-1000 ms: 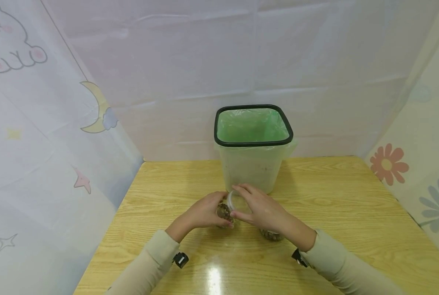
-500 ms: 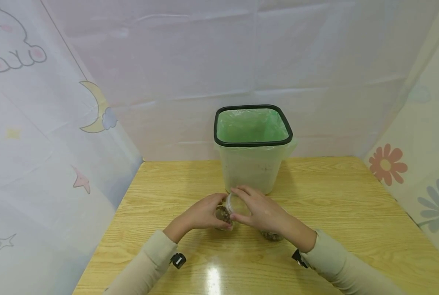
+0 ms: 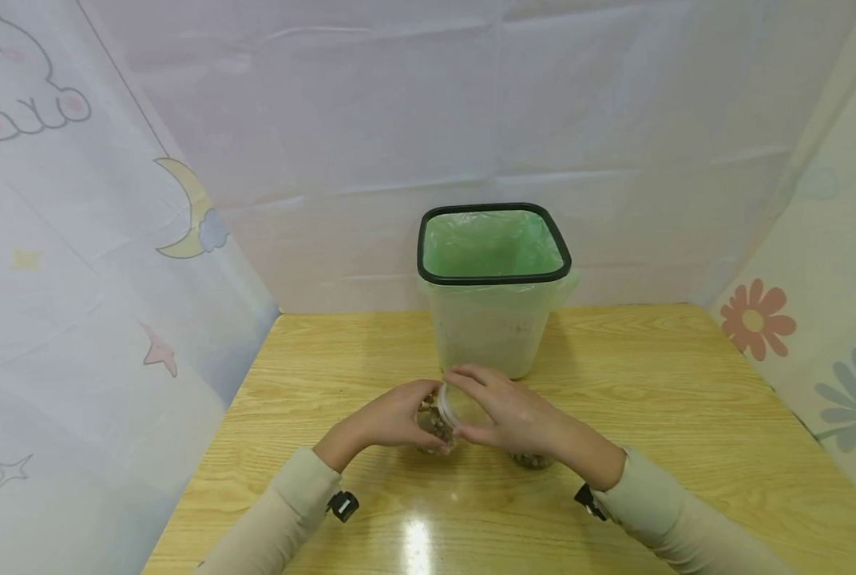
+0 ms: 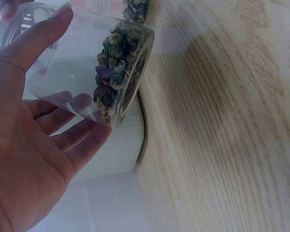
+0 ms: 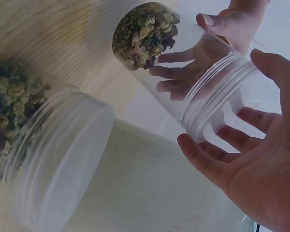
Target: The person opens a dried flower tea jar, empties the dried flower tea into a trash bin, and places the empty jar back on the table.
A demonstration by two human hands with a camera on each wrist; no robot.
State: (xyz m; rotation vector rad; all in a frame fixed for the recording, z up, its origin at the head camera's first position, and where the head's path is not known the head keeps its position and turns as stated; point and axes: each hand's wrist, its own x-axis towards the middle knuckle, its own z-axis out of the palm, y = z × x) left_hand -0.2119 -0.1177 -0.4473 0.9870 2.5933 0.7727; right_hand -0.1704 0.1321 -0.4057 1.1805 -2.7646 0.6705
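In the head view, the left hand (image 3: 392, 415) and right hand (image 3: 510, 409) have edged slightly away from the bin (image 3: 489, 319) with the tilted jar (image 3: 431, 420), so work at its mouth seems still under way. The left wrist view shows the left fingers (image 4: 87, 145) and thumb gripping the jar's wall. In the right wrist view, the right fingers (image 5: 203, 157) and thumb pinch its ridged end, near a second jar (image 5: 43, 150).

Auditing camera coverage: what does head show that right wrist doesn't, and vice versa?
Head only: the moon print on the wall sheet and the whole black rim of the bin.
Right wrist only: the ridged top of the second jar, hidden by the right hand in head.
Both: each hand on the held jar, left hand included; the table.
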